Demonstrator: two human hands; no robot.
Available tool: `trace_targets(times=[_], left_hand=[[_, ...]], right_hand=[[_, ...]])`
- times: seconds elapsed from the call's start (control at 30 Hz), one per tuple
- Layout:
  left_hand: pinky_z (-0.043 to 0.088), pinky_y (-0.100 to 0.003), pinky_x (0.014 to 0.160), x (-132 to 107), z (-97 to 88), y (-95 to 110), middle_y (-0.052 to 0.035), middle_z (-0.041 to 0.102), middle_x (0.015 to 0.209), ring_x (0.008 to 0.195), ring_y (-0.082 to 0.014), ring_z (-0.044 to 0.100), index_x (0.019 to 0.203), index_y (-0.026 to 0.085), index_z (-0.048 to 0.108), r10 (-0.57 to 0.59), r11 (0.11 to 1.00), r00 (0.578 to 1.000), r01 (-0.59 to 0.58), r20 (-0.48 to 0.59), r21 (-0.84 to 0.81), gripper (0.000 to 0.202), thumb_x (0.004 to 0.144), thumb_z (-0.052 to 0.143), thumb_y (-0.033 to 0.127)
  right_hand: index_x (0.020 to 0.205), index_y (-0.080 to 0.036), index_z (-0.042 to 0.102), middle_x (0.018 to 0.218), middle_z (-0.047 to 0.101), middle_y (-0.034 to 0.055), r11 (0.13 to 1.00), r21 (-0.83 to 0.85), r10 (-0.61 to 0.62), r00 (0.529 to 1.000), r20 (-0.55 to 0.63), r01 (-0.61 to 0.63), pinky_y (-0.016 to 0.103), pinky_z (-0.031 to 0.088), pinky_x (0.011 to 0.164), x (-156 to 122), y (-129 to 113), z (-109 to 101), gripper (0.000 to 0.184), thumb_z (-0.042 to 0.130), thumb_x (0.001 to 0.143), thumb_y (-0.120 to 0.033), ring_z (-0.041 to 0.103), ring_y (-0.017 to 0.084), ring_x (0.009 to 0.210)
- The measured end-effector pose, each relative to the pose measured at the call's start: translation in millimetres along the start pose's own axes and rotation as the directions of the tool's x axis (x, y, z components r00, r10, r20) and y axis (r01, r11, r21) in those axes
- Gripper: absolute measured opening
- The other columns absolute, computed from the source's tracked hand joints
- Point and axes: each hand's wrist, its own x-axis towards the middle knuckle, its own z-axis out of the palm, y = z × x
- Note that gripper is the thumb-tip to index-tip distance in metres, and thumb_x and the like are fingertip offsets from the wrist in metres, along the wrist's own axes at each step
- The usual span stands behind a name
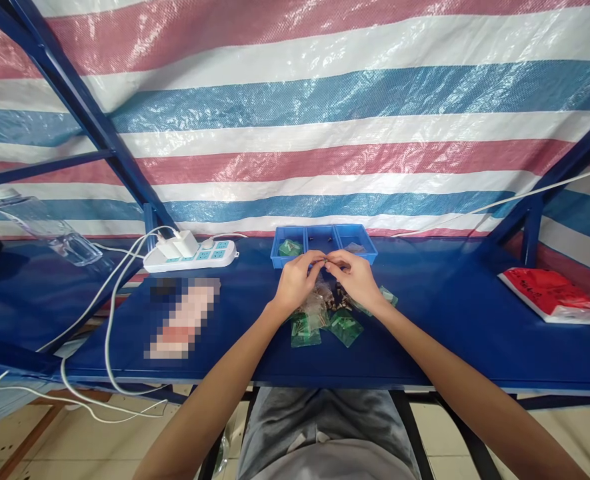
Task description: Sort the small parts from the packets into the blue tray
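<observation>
My left hand point(297, 280) and my right hand point(353, 277) meet fingertip to fingertip just in front of a blue divided tray point(321, 261). Both are closed in a pinch on something too small to make out. Beneath them lies a loose pile of small brownish metal pieces point(343, 298) beside a clear plastic bag point(316, 307). Closer to me are two small green-tinted bags, one with thin screw-like pieces point(305, 331) and another green bag point(345, 328). The tray's left compartment holds a green bag point(291, 248); a few small dark bits sit in the middle one.
A white power strip point(192, 255) with plugged chargers and trailing white cables point(109, 333) is at left. Beyond it lies a clear bottle point(49, 227). A red package point(552, 295) rests at far right on the blue table point(455, 333). Blue metal posts point(95, 127) frame both sides.
</observation>
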Motion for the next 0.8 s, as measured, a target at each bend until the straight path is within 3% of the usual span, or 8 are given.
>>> trace_targets(times=[0.17, 0.27, 0.4, 0.57, 0.63, 0.7, 0.8], left_hand=[[0.056, -0.028, 0.073, 0, -3.4, 2, -0.0066, 0.068, 0.115, 0.095, -0.0173, 0.070, 0.117, 0.022, 0.060, 0.005, 0.999, 1.000, -0.006, 0.018, 0.033, 0.020, 0.101, 0.050, 0.027], [0.054, -0.028, 0.069, 1, -9.4, 4, -0.0108, 0.058, 0.123, 0.093, -0.0170, 0.067, 0.115, 0.021, 0.062, 0.033, 0.996, 0.999, -0.030, -0.038, 0.082, 0.021, 0.101, 0.048, 0.028], [0.050, -0.026, 0.062, 4, -15.3, 2, -0.0097, 0.055, 0.118, 0.084, -0.0150, 0.064, 0.113, 0.021, 0.062, 0.007, 0.991, 0.998, 0.002, -0.070, 0.135, 0.021, 0.101, 0.046, 0.027], [0.050, -0.026, 0.064, 3, -14.3, -2, -0.0102, 0.053, 0.121, 0.089, -0.0159, 0.064, 0.114, 0.021, 0.062, -0.023, 0.987, 0.999, 0.027, -0.029, 0.157, 0.022, 0.100, 0.045, 0.025], [0.050, -0.026, 0.065, 3, -13.8, -2, -0.0102, 0.053, 0.120, 0.089, -0.0162, 0.064, 0.114, 0.021, 0.062, -0.035, 0.985, 0.999, 0.037, -0.020, 0.168, 0.022, 0.100, 0.045, 0.025], [0.051, -0.027, 0.067, 4, -14.5, -2, -0.0090, 0.057, 0.116, 0.087, -0.0161, 0.064, 0.113, 0.020, 0.062, -0.042, 0.984, 0.999, 0.040, 0.007, 0.174, 0.022, 0.099, 0.045, 0.024], [0.050, -0.027, 0.069, 5, -17.6, -4, -0.0058, 0.063, 0.105, 0.083, -0.0165, 0.064, 0.116, 0.022, 0.061, -0.047, 0.979, 0.995, 0.029, 0.086, 0.203, 0.023, 0.099, 0.046, 0.022]], right_hand=[[0.091, -0.022, 0.066, 0.086, 0.073, 0.0067, 0.995, 0.087, 0.047, 0.998, 0.041, -0.050, 0.036, 0.056, 0.072, -1, 1, -2, 0.026, 0.068, 0.084, -0.046, 0.071, 0.025, 0.081], [0.089, -0.021, 0.063, 0.081, 0.073, 0.0063, 0.978, 0.165, 0.123, 0.991, 0.054, -0.130, 0.034, 0.055, 0.063, 4, 4, -6, 0.031, 0.072, 0.080, -0.050, 0.072, 0.025, 0.075], [0.088, -0.020, 0.063, 0.080, 0.072, 0.0068, 0.954, 0.247, 0.176, 0.984, 0.000, -0.170, 0.030, 0.051, 0.056, 21, 8, -10, 0.034, 0.075, 0.078, -0.050, 0.073, 0.024, 0.075], [0.118, -0.022, 0.059, 0.107, 0.074, 0.0106, 0.910, 0.350, 0.238, 0.971, 0.001, -0.223, 0.028, 0.052, 0.056, 34, 8, -16, 0.051, 0.077, 0.077, -0.046, 0.075, 0.026, 0.087], [0.121, -0.022, 0.059, 0.112, 0.072, 0.0107, 0.930, 0.310, 0.211, 0.977, -0.009, -0.198, 0.027, 0.050, 0.054, 30, 8, -19, 0.049, 0.073, 0.079, -0.044, 0.074, 0.026, 0.088], [0.112, -0.021, 0.064, 0.105, 0.073, 0.0092, 0.971, 0.187, 0.155, 0.988, -0.024, -0.148, 0.027, 0.049, 0.054, 23, 8, -23, 0.035, 0.067, 0.084, -0.043, 0.074, 0.024, 0.083], [0.095, -0.021, 0.069, 0.091, 0.074, 0.0061, 0.998, -0.017, 0.066, 0.996, 0.059, -0.065, 0.031, 0.051, 0.064, 15, 6, -23, 0.020, 0.058, 0.089, -0.038, 0.071, 0.022, 0.078]])
